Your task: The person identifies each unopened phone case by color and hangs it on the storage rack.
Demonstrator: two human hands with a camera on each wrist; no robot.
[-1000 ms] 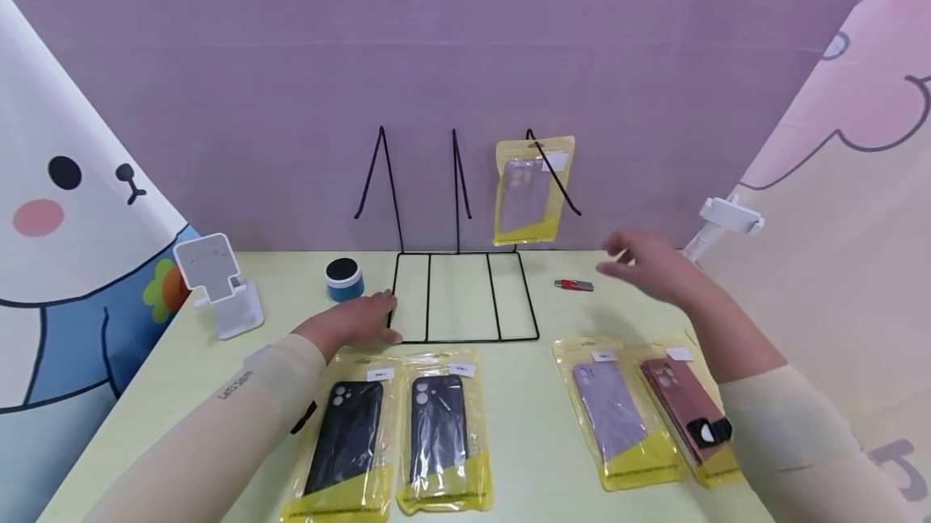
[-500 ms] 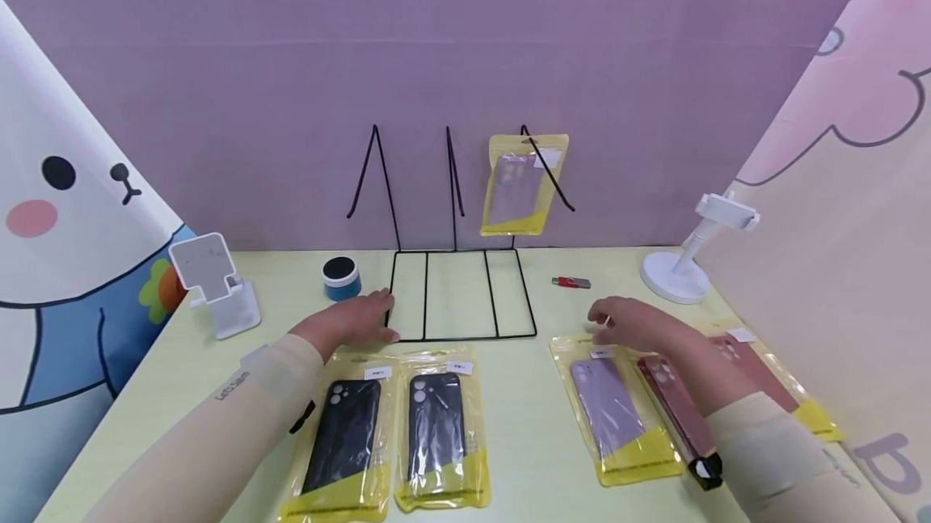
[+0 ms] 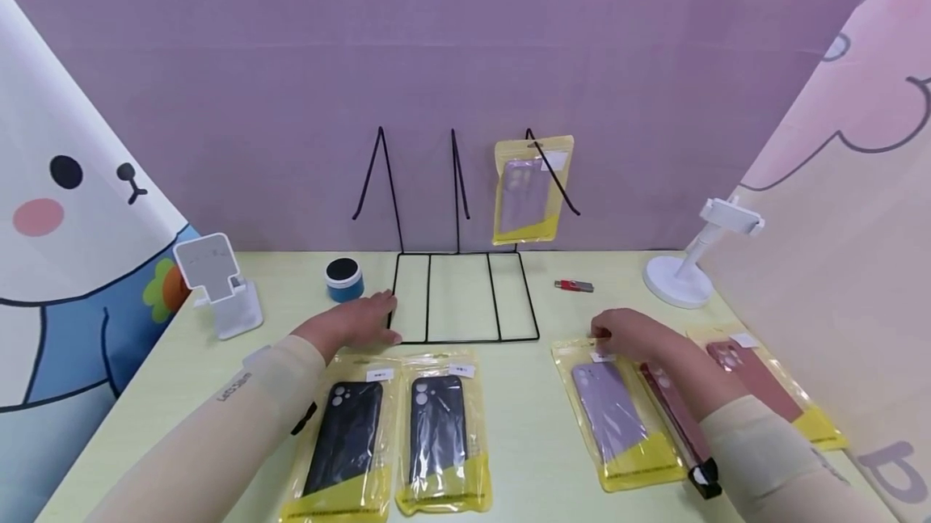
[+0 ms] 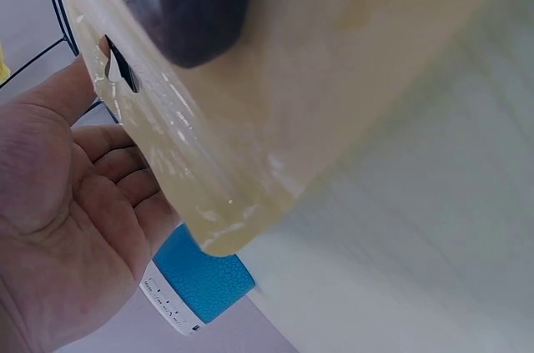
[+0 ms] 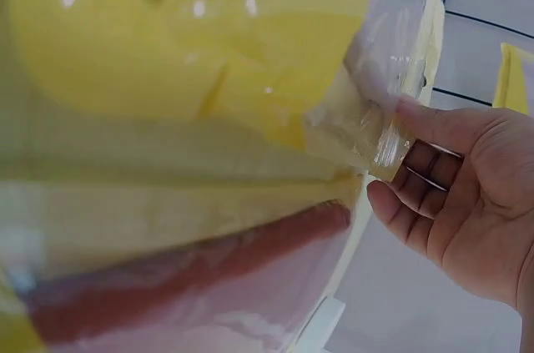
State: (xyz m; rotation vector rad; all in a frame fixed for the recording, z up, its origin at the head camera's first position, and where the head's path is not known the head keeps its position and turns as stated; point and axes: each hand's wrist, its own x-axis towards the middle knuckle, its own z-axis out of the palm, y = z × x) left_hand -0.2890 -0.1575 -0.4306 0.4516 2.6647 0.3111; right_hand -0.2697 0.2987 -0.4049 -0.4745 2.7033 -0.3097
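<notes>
Here the right hand [image 3: 631,335] sits at the far end of a lilac phone case in a yellow pouch [image 3: 613,412], its thumb and fingers pinching the pouch's top edge; the right wrist view shows the clear plastic corner caught between thumb and fingertips [image 5: 392,203]. That pouch lies flat on the pale green surface [image 3: 524,426], near and to the right, with a dark red case pouch [image 3: 672,418] touching its right side and partly under the forearm, and another reddish pouch [image 3: 764,381] further right.

The left hand [image 3: 361,321] rests flat and relaxed, fingers straight, on the surface at the left near corner of the black wire rack [image 3: 465,297], gripping nothing. Just near of it lie two black case pouches [image 3: 393,434] side by side. A lilac pouch [image 3: 533,190] hangs on the rack's right hook. Far left stand a blue speaker [image 3: 343,278] and a white phone stand [image 3: 221,284]; a red USB stick [image 3: 575,286] and a white holder [image 3: 691,260] lie far right.
</notes>
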